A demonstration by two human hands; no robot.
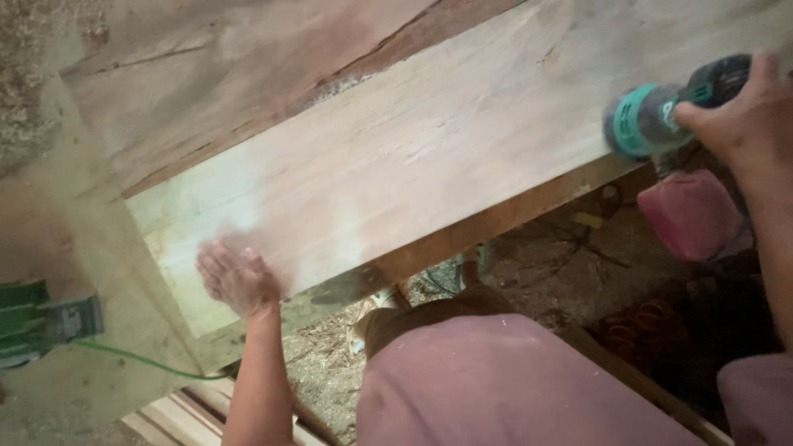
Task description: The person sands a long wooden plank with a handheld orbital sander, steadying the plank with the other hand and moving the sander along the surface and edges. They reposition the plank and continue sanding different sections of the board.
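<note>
Nearest the camera, the person's lap in a dusty pink garment [512, 388] fills the bottom edge, above a floor littered with sawdust. The left hand [237, 279] lies flat and spread, fingers slightly blurred, on the pale wooden plank [413, 165] close to its near edge and left end. Beside that end, a green power tool [37, 320] rests on a lower board, its green cord [140, 359] trailing toward the plank. Farther right, the right hand [743, 111] is wrapped tight around a teal and black sander [652, 116], held at the plank's near edge. A rougher reddish slab [215, 74] lies beyond the plank's far edge.
</note>
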